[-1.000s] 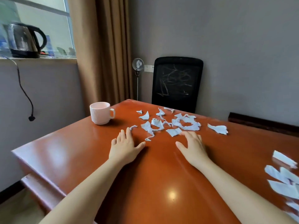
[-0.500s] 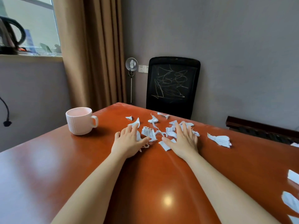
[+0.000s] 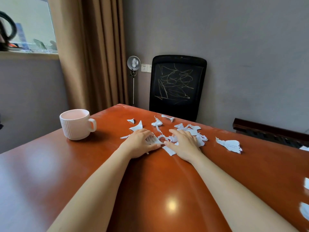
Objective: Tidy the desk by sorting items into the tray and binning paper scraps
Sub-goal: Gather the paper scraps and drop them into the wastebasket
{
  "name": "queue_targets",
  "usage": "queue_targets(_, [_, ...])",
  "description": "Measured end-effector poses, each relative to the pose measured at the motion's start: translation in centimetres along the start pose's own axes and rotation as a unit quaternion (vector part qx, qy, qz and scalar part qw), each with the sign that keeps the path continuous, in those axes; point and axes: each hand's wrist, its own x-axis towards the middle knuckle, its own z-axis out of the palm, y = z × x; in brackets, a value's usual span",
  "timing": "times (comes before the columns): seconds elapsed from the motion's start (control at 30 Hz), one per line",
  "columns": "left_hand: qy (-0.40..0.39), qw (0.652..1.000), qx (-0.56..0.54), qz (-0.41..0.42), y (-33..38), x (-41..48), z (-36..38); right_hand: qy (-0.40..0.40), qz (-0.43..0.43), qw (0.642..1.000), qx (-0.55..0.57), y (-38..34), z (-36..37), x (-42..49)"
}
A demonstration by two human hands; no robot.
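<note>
Several torn white paper scraps lie scattered at the far end of the glossy red-brown desk. My left hand rests on the near left of the heap, fingers curled over a printed scrap. Just beside it, my right hand presses on the scraps with bent fingers, and the two thumbs almost meet. A larger scrap lies apart to the right. Neither a tray nor a bin is in view.
A ribbed white mug stands left of the scraps near the desk's left edge. A black mesh chair stands behind the far edge. More paper pieces show at the right border. A curtain and a windowsill are at the left.
Both hands slid forward from the bare desk onto the scrap heap, then closed toward each other, bunching scraps between them. The view turned right and moved closer.
</note>
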Motion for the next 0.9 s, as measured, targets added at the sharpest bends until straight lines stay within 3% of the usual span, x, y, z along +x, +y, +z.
queue_targets(0.3, [0.059,0.998,-0.023,-0.007,0.2,-0.4,0.1,-0.003,-0.016,0.994,0.109,0.3,-0.3,-1.1])
queue_targets(0.53, [0.05,0.998,-0.011,-0.042,0.4,-1.2,-0.1,0.0,-0.009,1.0,-0.014,0.2,-0.3,-1.9])
queue_targets(0.7, [0.081,0.989,0.117,-0.049,0.3,-1.8,0.0,0.0,-0.001,1.0,-0.003,0.0,-0.2,-2.1])
queue_targets(0.9, [0.099,0.988,0.109,-0.034,0.5,-2.2,0.0,0.014,0.003,1.0,0.023,-0.3,-0.3,-2.8])
